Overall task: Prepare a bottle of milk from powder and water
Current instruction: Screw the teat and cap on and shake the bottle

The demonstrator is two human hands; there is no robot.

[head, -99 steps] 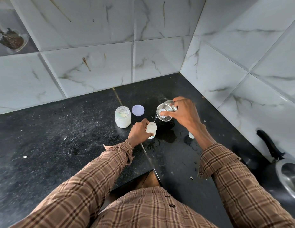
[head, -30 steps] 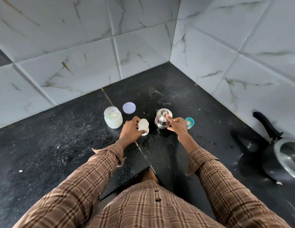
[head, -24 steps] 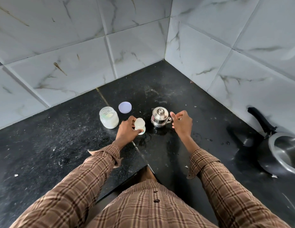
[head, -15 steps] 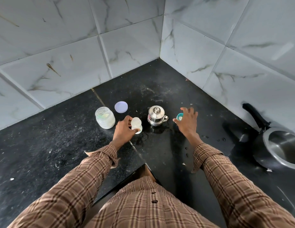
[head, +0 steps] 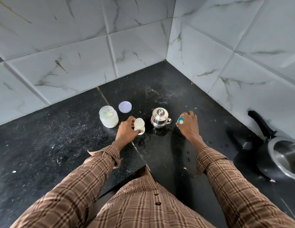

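A small baby bottle (head: 139,125) of pale milky liquid stands on the black counter, and my left hand (head: 127,132) is wrapped around its left side. To its right stands a small lidded steel pot (head: 160,117), upright and untouched. My right hand (head: 188,125) closes its fingers around the teal bottle cap with a white teat (head: 180,120), right of the pot. An open glass jar of white powder (head: 108,118) stands left of the bottle, with its lilac lid (head: 125,106) lying flat behind it.
The black counter (head: 44,145) meets white marble-tiled walls in a corner behind the objects. A steel pan with a black handle (head: 285,155) sits at the right edge. Water drops lie around the steel pot. The counter's front edge is just before my body.
My right hand tipped the steel pot over the bottle, set it down upright, then moved right and closed on the teal cap. My left hand stayed on the bottle.
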